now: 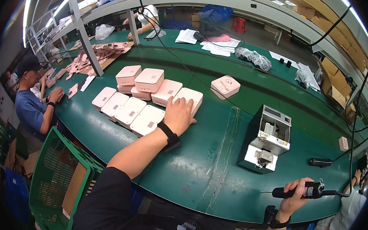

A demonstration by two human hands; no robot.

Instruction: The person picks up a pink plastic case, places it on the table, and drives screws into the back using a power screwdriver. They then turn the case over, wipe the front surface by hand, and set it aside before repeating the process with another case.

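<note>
My left hand [178,118] reaches over a pale pink square case [190,97], its fingers on the top and its thumb at the right side, gripping it. This case is at the right end of a cluster of similar cases [131,112], some stacked. In my right hand [295,200] is a black electric screwdriver [314,190], fingers wrapped around its body. Its thin bit points left above the green tabletop, and a cord leaves its right end. A lone pink case [225,86] with a round part on top lies further back.
A black-and-white screw feeder [269,137] stands on the green table [189,166]. Another black tool [320,162] lies to its right. Pink parts [97,57] are piled at far left, near a seated co-worker [35,97]. A green crate [58,179] stands at lower left; cables hang at right.
</note>
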